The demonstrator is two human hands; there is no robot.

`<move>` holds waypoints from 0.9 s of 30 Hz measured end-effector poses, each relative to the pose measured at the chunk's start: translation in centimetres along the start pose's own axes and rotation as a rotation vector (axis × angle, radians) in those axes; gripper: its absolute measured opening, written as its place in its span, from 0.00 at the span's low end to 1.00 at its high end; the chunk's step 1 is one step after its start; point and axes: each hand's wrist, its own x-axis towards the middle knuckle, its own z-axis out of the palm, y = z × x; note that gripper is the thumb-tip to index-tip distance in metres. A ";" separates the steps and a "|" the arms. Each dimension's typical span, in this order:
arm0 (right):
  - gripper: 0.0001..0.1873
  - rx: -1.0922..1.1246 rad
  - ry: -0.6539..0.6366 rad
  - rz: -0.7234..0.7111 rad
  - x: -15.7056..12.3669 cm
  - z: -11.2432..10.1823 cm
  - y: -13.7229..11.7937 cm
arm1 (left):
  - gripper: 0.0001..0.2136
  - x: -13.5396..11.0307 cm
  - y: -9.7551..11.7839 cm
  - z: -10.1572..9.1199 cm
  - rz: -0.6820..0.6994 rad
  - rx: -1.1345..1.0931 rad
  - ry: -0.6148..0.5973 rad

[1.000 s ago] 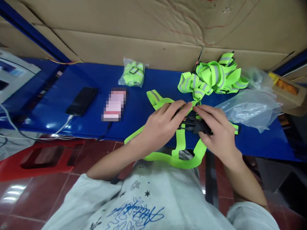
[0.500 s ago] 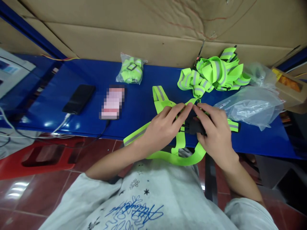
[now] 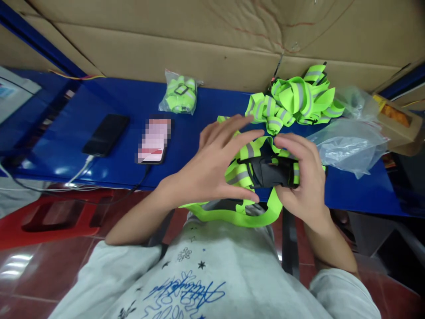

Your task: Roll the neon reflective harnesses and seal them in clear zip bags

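Note:
A neon-yellow reflective strap harness [image 3: 270, 217] with grey stripes lies at the table's front edge, one loop hanging over it toward my shirt. Its black plastic buckle [image 3: 272, 172] shows between my hands, joined to folded strap on both sides. My right hand [image 3: 303, 181] is curled around the buckle's right end and the strap there. On the other side, my left hand [image 3: 219, 164] is spread, thumb and fingers apart, over the folded straps left of the buckle. The straps beneath my left palm are partly hidden.
Behind lie a heap of similar straps [image 3: 300, 99] and a bagged bundle [image 3: 181, 94]. Two phones, a black one [image 3: 105, 135] and one with a blurred screen [image 3: 154, 139], have cables attached. Clear plastic bags [image 3: 352, 148] and a cardboard box [image 3: 398, 122] are at right.
My left hand has opened and moved slightly left, off the buckle. My right hand keeps its hold, and the black buckle, earlier mostly covered, is now in plain sight.

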 end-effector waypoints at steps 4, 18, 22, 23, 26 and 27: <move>0.36 0.342 0.013 0.088 1.0 -0.2 0.8 | 0.41 1.1 -1.2 0.3 0.018 -0.335 -0.074; 0.45 0.807 -0.509 0.416 6.2 2.6 8.4 | 0.34 5.7 -7.1 2.8 -0.296 -1.044 0.175; 0.42 0.828 -0.436 0.389 5.5 4.2 8.0 | 0.30 5.4 -7.5 2.9 -0.351 -1.107 0.269; 0.38 0.855 -0.434 0.397 5.3 4.4 7.7 | 0.29 5.3 -7.5 3.1 -0.344 -1.099 0.283; 0.28 0.861 -0.382 0.457 5.0 4.9 6.7 | 0.30 5.0 -7.3 4.1 -0.314 -1.075 0.278; 0.26 0.855 -0.337 0.492 5.0 4.9 6.5 | 0.32 5.0 -7.2 4.4 -0.310 -1.084 0.260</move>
